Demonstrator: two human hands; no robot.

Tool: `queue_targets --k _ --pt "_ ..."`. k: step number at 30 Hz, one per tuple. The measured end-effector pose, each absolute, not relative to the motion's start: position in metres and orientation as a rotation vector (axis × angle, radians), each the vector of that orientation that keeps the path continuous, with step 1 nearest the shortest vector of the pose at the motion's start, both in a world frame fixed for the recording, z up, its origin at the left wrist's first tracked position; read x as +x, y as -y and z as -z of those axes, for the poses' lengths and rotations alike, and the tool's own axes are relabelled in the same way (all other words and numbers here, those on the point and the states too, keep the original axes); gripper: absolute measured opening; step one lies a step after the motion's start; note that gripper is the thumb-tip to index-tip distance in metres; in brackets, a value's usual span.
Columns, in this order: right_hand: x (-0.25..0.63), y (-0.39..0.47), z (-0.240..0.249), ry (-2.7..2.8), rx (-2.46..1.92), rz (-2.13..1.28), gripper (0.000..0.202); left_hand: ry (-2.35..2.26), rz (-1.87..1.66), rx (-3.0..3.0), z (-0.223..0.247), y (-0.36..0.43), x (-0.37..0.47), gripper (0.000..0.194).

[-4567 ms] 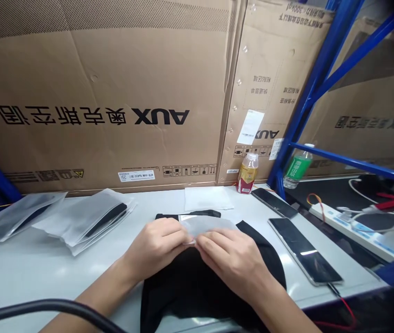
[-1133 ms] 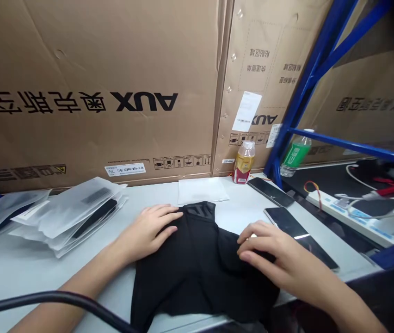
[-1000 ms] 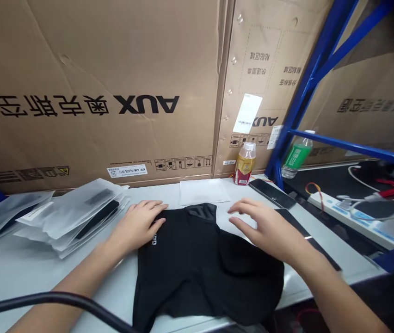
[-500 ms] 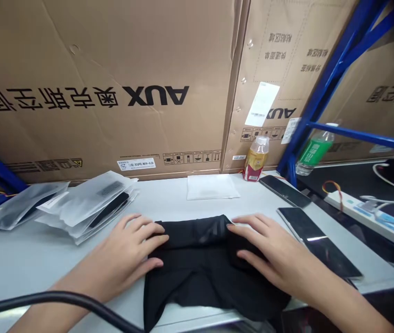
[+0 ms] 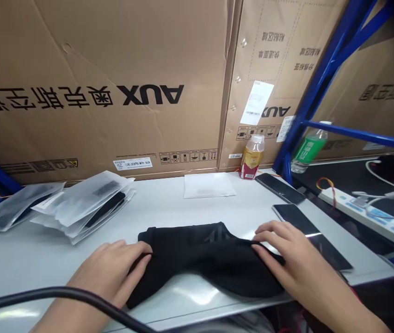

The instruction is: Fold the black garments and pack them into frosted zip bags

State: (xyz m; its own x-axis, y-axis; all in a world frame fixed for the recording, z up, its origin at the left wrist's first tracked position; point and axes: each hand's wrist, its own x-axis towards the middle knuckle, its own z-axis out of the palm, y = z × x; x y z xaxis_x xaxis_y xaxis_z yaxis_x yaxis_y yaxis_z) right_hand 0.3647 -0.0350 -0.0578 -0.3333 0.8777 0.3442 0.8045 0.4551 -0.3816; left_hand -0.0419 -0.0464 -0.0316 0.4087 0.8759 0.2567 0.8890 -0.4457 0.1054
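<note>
A black stretchy garment (image 5: pixel 190 249), possibly shorts, lies on the white tabletop near its front edge, with a curved opening facing me. At its left side my left hand (image 5: pixel 112 268) is closed, thumb and fingers pinching the fabric. My right hand (image 5: pixel 285 254) pinches the upper right edge between thumb and fingers, slightly lifting that part. A faint grey print shows near the garment's top. Behind it, a flat frosted plastic bag (image 5: pixel 209 186) lies on the table.
Frosted bags with dark contents (image 5: pixel 79 199) are piled at left. Two phones (image 5: pixel 308 236) lie right of my right hand, near a drink bottle (image 5: pixel 251 157). Large cartons (image 5: pixel 113 46) wall the back. A black cable (image 5: pixel 61 292) crosses the lower left; a power strip (image 5: pixel 370 215) sits right.
Both hands have come nearer to me and now pinch the garment's sides instead of lying on its top corners. The lower part has been drawn up, and its top edge is spread wider.
</note>
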Motion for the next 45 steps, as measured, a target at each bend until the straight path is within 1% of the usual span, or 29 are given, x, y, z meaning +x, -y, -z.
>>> queue_targets --k 2,3,5,6,7,9,11,12,13,15,18,21,23,25,27,29,30,32,34,36,38,41,44,45 --pt "0.362 0.024 0.062 2.229 -1.454 -0.272 0.015 1.622 0.314 -2.573 0.024 0.037 -0.033 0.031" --pt "0.362 0.021 0.064 2.235 -1.464 -0.303 0.019 1.589 0.319 -2.526 0.021 0.035 -0.026 0.03" --pt "0.361 0.022 0.063 2.217 -1.456 -0.301 0.029 1.422 0.463 -2.418 0.018 0.038 -0.008 0.028" --pt "0.359 0.025 0.061 2.197 -1.43 -0.259 0.031 1.305 0.522 -2.412 0.019 0.042 0.003 0.03" --pt "0.355 0.029 0.058 2.179 -1.382 -0.201 0.032 1.192 0.541 -2.453 0.022 0.046 0.013 0.035" --pt "0.342 0.04 0.055 2.203 -1.235 -0.099 0.038 1.017 0.455 -2.65 0.03 0.052 0.032 0.053" --pt "0.325 0.047 0.056 2.335 -1.09 -0.048 0.046 0.992 0.292 -2.846 0.04 0.052 0.041 0.074" --pt "0.317 0.049 0.058 2.417 -1.044 -0.039 0.051 1.014 0.229 -2.92 0.043 0.049 0.041 0.08" --pt "0.312 0.049 0.062 2.492 -1.025 -0.038 0.055 1.038 0.19 -2.984 0.046 0.045 0.039 0.083" --pt "0.311 0.045 0.07 2.59 -1.036 -0.056 0.06 1.055 0.147 -3.088 0.045 0.035 0.029 0.081" --pt "0.33 0.037 0.078 2.572 -1.144 -0.091 0.059 0.972 0.084 -3.172 0.034 0.021 0.014 0.075" --pt "0.36 0.033 0.08 2.374 -1.375 -0.039 0.052 0.887 0.084 -3.164 0.024 0.015 0.012 0.071" --pt "0.375 0.032 0.076 2.308 -1.477 -0.06 0.04 0.849 0.107 -3.147 0.023 0.013 0.018 0.07" --pt "0.383 0.028 0.065 2.296 -1.572 -0.154 0.031 0.802 0.11 -3.161 0.025 0.011 0.029 0.07" --pt "0.384 0.019 0.047 2.232 -1.762 -0.247 0.025 0.792 0.109 -3.206 0.028 0.007 0.042 0.071" --pt "0.378 0.009 0.024 2.071 -1.916 -0.289 0.025 0.824 0.103 -3.257 0.033 0.001 0.058 0.074" --pt "0.373 0.004 0.013 1.983 -1.924 -0.302 0.029 0.843 0.099 -3.277 0.035 -0.002 0.067 0.076" --pt "0.359 -0.002 -0.002 1.878 -1.775 -0.331 0.041 0.871 0.123 -3.288 0.041 -0.008 0.083 0.08" --pt "0.342 -0.002 -0.001 1.937 -1.528 -0.362 0.054 0.87 0.19 -3.268 0.047 -0.014 0.095 0.078" --pt "0.326 0.003 0.018 2.134 -1.291 -0.351 0.063 0.84 0.246 -3.246 0.048 -0.017 0.097 0.063" --pt "0.317 0.009 0.046 2.316 -1.194 -0.296 0.066 0.792 0.255 -3.235 0.045 -0.019 0.087 0.051" --pt "0.316 0.014 0.074 2.431 -1.24 -0.282 0.065 0.621 0.246 -3.261 0.031 -0.024 0.058 0.05" --pt "0.318 0.013 0.069 2.478 -1.254 -0.379 0.057 0.563 0.35 -3.235 0.02 -0.033 0.031 0.031" --pt "0.319 0.011 0.063 2.463 -1.236 -0.426 0.052 0.614 0.416 -3.197 0.018 -0.036 0.025 0.03"
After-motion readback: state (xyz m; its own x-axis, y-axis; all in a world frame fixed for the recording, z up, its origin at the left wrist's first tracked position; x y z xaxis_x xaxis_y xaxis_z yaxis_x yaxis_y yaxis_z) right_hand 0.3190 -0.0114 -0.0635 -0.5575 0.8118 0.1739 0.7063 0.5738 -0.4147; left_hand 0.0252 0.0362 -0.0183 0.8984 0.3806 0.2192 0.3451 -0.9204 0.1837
